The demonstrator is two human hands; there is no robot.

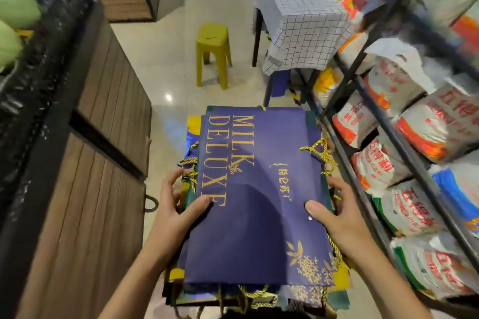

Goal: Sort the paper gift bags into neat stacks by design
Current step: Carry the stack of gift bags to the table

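Observation:
A stack of flat paper gift bags (259, 189) lies in front of me, low in the head view. The top bag is dark blue with gold "MILK DELUXE" lettering and a gold floral print at its near corner. Gold rope handles (321, 153) stick out from the stack's sides. Bags of other designs, with yellow and green edges (193, 122), peek out underneath. My left hand (178, 204) grips the stack's left edge, thumb on top. My right hand (334, 212) grips the right edge, thumb pressed on the blue bag.
A wooden slatted counter (85, 163) runs along the left with a black crate (44, 46) above it. On the right, a black metal rack (373, 122) holds white sacks (420, 122). Ahead on the tiled floor stand a yellow stool (212, 52) and a table under checked cloth (298, 18).

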